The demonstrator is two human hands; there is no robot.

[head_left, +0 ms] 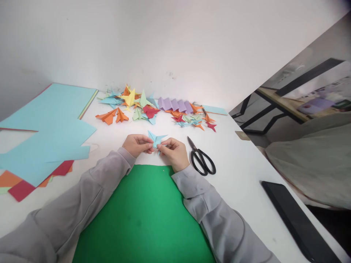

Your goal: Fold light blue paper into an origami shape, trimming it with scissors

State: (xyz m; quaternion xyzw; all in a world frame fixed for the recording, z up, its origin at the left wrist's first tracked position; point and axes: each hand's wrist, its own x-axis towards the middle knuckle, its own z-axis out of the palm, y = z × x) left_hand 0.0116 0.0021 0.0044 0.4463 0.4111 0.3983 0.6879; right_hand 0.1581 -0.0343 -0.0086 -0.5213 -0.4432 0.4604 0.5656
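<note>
A small light blue folded paper piece (155, 138) with pointed tips is held up between both hands, above the white table just past a green sheet (148, 215). My left hand (139, 144) pinches its left side between thumb and fingers. On the other side, my right hand (174, 150) pinches its right and lower part. The fingertips cover some of the folds. Black-handled scissors (202, 157) lie to the right of my right hand, blades pointing away.
Folded paper shapes (130, 98) and a purple pleated strip (175, 105) lie along the wall. Light blue sheets (52, 135) cover the left side, over red and orange squares. A black flat object (296, 219) rests near the right edge.
</note>
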